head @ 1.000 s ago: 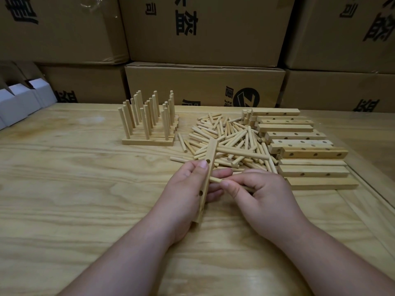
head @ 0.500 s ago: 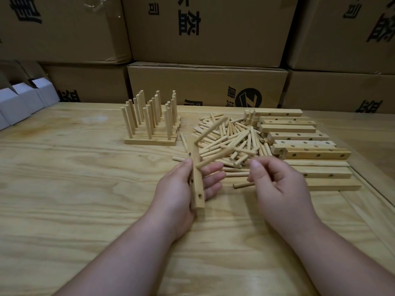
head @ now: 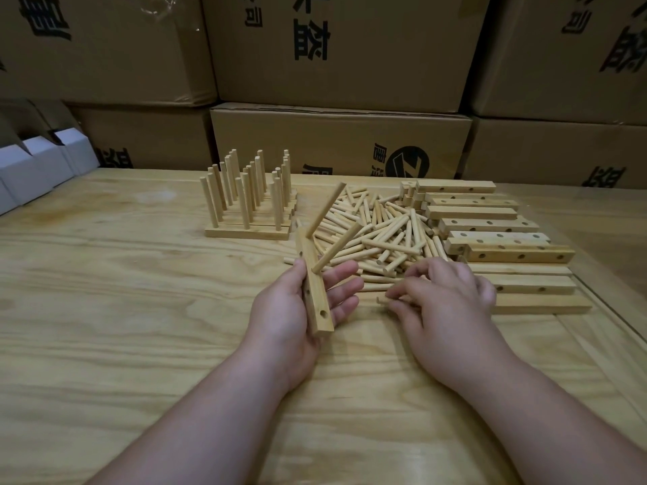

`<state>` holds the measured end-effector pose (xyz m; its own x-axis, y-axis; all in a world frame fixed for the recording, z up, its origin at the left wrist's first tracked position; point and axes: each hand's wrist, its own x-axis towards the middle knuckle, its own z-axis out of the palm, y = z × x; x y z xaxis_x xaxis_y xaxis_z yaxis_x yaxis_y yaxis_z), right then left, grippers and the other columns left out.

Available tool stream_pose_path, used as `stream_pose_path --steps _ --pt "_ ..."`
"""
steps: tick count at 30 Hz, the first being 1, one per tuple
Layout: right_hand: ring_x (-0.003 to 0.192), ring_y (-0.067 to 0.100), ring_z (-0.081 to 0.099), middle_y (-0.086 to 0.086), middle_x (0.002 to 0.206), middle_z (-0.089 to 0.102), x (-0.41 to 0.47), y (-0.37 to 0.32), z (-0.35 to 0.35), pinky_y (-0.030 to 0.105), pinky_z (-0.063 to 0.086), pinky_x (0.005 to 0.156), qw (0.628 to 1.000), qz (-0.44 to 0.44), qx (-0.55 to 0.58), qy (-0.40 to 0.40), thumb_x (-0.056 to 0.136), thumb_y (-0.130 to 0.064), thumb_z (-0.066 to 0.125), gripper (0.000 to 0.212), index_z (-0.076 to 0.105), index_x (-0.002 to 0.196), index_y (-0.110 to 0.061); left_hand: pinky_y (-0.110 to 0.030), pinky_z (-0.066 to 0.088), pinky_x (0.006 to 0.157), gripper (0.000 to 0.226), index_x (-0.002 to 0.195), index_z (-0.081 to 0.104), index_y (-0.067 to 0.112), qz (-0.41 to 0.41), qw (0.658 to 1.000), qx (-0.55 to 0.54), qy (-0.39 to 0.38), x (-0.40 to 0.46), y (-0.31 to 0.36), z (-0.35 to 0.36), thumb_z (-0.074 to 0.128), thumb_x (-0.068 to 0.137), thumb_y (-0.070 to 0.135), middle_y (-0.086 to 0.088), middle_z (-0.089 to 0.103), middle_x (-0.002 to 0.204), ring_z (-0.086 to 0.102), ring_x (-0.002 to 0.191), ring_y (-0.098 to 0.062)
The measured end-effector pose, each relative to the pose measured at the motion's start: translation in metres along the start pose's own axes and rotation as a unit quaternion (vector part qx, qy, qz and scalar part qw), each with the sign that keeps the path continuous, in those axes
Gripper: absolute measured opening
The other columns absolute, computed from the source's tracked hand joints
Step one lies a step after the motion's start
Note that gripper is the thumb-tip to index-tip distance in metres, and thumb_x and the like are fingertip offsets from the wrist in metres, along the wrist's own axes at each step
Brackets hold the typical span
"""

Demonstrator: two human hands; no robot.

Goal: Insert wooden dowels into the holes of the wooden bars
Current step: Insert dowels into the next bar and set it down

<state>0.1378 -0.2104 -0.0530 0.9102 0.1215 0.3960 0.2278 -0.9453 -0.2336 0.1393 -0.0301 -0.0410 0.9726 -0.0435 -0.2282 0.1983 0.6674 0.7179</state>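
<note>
Head view, frame centre: left hand point(head: 297, 309) grips stiff, light bar point(head: 314, 288) mid-length with two dowels seated; right hand point(head: 444, 295) pinches a loose dowel point(head: 383, 300), best held near its end.

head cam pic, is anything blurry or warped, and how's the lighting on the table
Head view: wide-angle warp bows the pale wooden tabletop and tilts the stacked brown cardboard boxes outward; lighting is dim, soft and even, with only faint shadows under the left hand holding the drilled wooden bar; no glare; the right hand over the loose pile of wooden dowels looks slightly soft at its fingertips.
</note>
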Motion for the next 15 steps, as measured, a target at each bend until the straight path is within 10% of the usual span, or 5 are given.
stream_pose_path --steps 5,11,15 --pt "0.088 0.004 0.059 -0.020 0.094 0.063 -0.002 -0.004 -0.005 0.026 0.045 0.076 0.977 -0.043 0.200 0.056 0.096 -0.036 0.055 0.017 0.059 0.112 -0.039 -0.030 0.062 0.060 0.046 0.126 0.056 0.003 -0.003 1.000 0.001 -0.016 0.002 -0.001 -0.001 0.029 0.110 0.036 -0.016 0.078 0.101 0.076 0.073 -0.022" --pt "0.090 -0.007 0.063 -0.028 0.087 0.066 -0.005 -0.009 -0.005 0.008 0.048 0.075 0.960 -0.077 0.258 0.082 0.086 -0.049 0.061 0.032 0.076 0.102 -0.026 -0.026 0.043 0.048 0.018 0.106 0.059 0.015 0.034 0.999 0.038 -0.011 0.005 -0.007 -0.003 0.058 0.099 0.032 -0.004 0.062 0.072 0.046 0.050 -0.012" --pt "0.087 -0.004 0.066 -0.026 0.088 0.068 -0.006 -0.008 -0.003 0.009 0.050 0.074 0.946 -0.089 0.295 0.102 0.083 -0.041 0.071 0.022 0.076 0.098 -0.025 -0.026 0.044 0.051 0.055 0.122 0.054 0.015 0.082 0.984 0.140 -0.073 0.003 -0.013 -0.006 0.080 0.073 0.019 -0.001 0.060 0.073 0.049 0.054 -0.010"
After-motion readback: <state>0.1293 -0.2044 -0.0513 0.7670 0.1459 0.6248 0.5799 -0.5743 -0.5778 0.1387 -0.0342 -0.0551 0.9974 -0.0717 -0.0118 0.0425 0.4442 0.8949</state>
